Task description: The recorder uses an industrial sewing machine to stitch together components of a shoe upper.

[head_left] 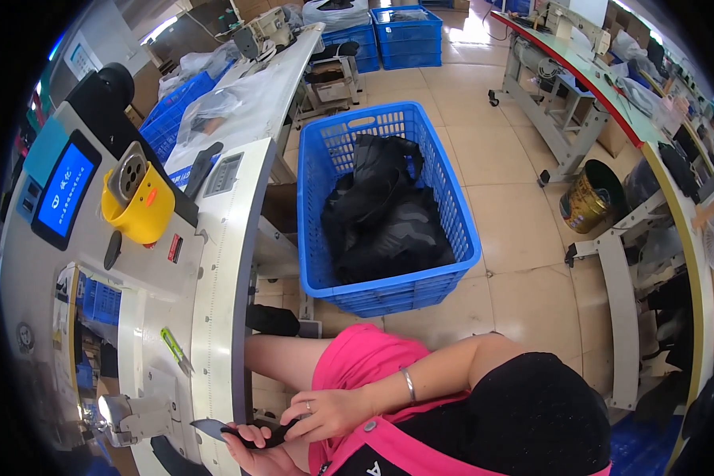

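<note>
My right hand, with a ring and a bracelet on its wrist, pinches a small black cloth piece at the edge of the sewing table. My left hand has its fingers curled round the other end of that cloth. A grey pointed tip sticks out past the left fingers; whether it belongs to the cloth, I cannot tell. Green thread snips lie on the white machine table beyond my hands. Next to the left hand, a dark strip rests at the table's lower part.
A blue plastic crate holding black garments stands on the floor beside me. On the machine are a lit screen and a yellow holder with a phone. More blue crates, a metal bin and another worktable stand farther off.
</note>
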Demonstrator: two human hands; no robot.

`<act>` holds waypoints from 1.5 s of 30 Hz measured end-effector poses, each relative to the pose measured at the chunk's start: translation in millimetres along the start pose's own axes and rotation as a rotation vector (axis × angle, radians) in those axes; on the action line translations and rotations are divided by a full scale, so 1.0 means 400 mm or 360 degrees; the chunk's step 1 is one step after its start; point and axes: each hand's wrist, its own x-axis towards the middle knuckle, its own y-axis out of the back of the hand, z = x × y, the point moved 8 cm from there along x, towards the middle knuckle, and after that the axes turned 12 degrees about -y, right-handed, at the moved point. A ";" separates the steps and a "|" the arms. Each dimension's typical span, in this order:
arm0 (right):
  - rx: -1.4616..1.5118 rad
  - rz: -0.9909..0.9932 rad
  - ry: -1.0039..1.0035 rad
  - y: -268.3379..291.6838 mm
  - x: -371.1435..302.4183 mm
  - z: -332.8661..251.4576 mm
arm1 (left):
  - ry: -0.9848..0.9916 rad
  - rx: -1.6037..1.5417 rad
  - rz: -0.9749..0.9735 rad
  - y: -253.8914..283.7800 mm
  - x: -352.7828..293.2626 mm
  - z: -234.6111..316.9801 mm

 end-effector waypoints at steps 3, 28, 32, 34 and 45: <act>0.0103 -0.0099 -0.0082 -0.003 0.003 0.013 | 0.0104 -0.0229 -0.0094 -0.020 -0.017 -0.012; 0.0148 -0.0249 -0.0307 -0.059 -0.024 0.040 | -0.0174 0.0641 -0.0434 -0.058 -0.067 -0.013; 0.0185 -0.0312 -0.0355 -0.049 -0.029 0.050 | -0.0084 0.0664 -0.0381 -0.050 -0.073 -0.027; 0.0399 -0.0502 -0.0416 -0.030 -0.039 0.076 | -0.0082 0.0618 -0.0365 -0.059 -0.077 -0.030; -0.1157 0.0952 -0.2403 0.727 -0.345 0.797 | 0.0468 0.0955 -0.0440 -0.125 -0.079 -0.064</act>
